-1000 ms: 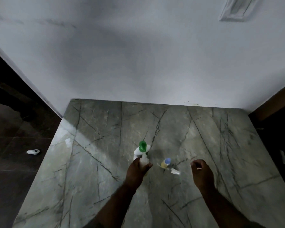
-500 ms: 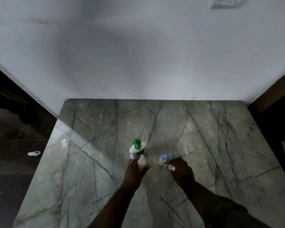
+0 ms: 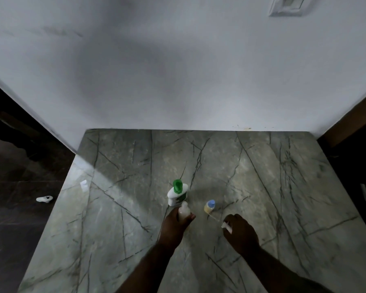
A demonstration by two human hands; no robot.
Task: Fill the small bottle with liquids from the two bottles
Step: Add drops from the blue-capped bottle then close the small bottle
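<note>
Two hands low in head view: left hand (image 3: 174, 226) wraps the small bottle (image 3: 184, 211), pale, uncapped, steadied upright on the counter (image 3: 262, 176) likely for filling; right hand (image 3: 240, 233) pinches a small white cap-like piece (image 3: 226, 226). Green-capped bottle (image 3: 177, 194) just behind, blue-capped bottle (image 3: 209, 206) beside

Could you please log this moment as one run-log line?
left hand: holds small bottle | right hand: holds white cap | green-capped bottle, blue-capped bottle: standing

Small bottle (image 3: 184, 211) lower half hidden by left hand (image 3: 174, 226). White piece (image 3: 227, 226) mostly buried in right hand (image 3: 240, 234), unidentifiable. Wall plate (image 3: 286, 6) at 1 o'clock cut off.
</note>
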